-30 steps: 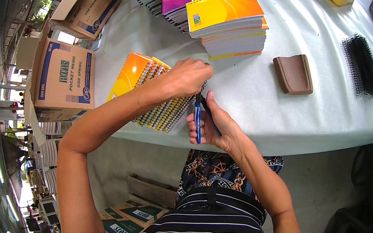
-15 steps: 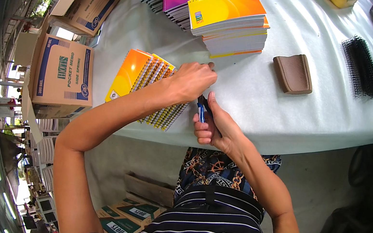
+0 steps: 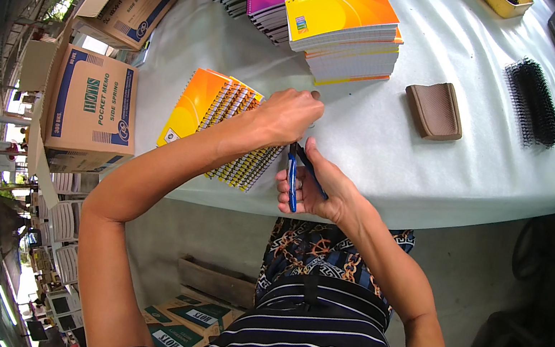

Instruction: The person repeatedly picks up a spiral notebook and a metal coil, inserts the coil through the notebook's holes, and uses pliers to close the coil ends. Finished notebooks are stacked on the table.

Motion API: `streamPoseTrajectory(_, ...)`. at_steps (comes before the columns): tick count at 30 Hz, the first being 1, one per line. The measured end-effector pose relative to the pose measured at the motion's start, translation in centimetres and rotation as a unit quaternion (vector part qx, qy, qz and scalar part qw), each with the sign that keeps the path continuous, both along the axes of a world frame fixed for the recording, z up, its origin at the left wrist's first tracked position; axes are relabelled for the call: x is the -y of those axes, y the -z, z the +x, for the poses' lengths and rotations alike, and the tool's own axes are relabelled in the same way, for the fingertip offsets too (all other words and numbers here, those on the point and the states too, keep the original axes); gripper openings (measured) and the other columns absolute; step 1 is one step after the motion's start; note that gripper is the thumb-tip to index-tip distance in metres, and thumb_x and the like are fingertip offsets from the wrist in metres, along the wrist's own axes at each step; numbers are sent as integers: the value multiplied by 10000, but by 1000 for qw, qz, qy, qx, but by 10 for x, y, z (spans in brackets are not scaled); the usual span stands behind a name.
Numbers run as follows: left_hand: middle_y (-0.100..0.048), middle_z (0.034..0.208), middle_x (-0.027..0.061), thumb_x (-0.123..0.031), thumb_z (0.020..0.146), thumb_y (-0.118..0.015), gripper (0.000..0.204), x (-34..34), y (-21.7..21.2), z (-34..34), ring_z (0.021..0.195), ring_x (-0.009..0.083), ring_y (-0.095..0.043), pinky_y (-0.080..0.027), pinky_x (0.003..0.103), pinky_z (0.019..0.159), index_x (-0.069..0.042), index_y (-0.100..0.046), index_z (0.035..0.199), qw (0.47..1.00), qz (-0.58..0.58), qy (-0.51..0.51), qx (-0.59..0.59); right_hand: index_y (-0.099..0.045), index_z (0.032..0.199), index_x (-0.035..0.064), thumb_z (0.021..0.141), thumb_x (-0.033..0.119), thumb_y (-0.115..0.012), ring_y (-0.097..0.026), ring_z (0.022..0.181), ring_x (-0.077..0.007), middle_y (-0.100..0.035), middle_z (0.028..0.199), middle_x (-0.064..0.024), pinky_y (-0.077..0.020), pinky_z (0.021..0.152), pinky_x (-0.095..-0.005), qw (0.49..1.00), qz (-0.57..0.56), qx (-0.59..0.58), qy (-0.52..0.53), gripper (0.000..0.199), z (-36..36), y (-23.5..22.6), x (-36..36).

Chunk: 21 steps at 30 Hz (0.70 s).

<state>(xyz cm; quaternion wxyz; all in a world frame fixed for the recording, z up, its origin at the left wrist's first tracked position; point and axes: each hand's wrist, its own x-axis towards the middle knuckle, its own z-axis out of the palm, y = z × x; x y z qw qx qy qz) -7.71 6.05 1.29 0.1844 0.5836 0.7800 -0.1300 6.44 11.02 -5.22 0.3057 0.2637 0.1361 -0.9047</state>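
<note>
My left hand [image 3: 288, 116] is closed, reaching across a fanned row of orange and yellow spiral notebooks [image 3: 217, 120] lying on the white table [image 3: 382, 154]. What its fingers pinch is hidden by the hand itself. Just below it, my right hand [image 3: 318, 191] grips blue-handled pliers [image 3: 294, 176], whose jaws point up under the left hand near the table's front edge.
A stack of orange-covered notebooks [image 3: 347, 32] stands behind, with purple and blue ones and dark stacks beyond. A brown brush [image 3: 435, 110] and black spiral coils [image 3: 537, 102] lie to the right. Cardboard boxes [image 3: 88, 107] stand at the left, more boxes on the floor [image 3: 185, 322].
Both hands have stayed at the notebooks' spiral edge; the left hand has shifted slightly right and the pliers have tilted a little.
</note>
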Motion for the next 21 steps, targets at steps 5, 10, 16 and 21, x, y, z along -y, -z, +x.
streamPoseTrajectory(5,-592,1107,260,18,718,-622,291,-3,-3,9,956,432,-631,-523,498,798,99,-586,995,1000,10,-3,8,-508,832,28,955,695,-298,-356,480,-145,-399,594,-7,-359,454,-295,994,-103,-33,13,709,1,8,-6)
streamPoseTrajectory(10,-569,1212,254,45,709,-600,328,2,2,14,977,421,-633,-534,496,814,91,-578,1033,1000,18,6,-23,-497,789,57,934,716,-344,-264,445,-112,-319,562,32,-231,417,-273,1000,0,-16,4,692,20,-5,-18)
streamPoseTrajectory(16,-494,1375,246,73,758,-517,393,4,8,35,1042,429,-618,-534,485,869,57,-588,1144,996,91,-25,-4,-582,758,-12,949,677,-392,-519,471,-221,-469,524,-55,-413,459,-377,703,694,-104,111,740,52,-19,-89)
streamPoseTrajectory(21,-476,1388,265,32,794,-543,430,-19,7,47,1115,430,-582,-510,483,932,37,-583,1222,988,135,-70,20,-585,1174,0,764,638,-623,-458,1247,-258,-551,1256,-156,-263,1040,-535,182,978,-104,-22,760,40,-4,-111)
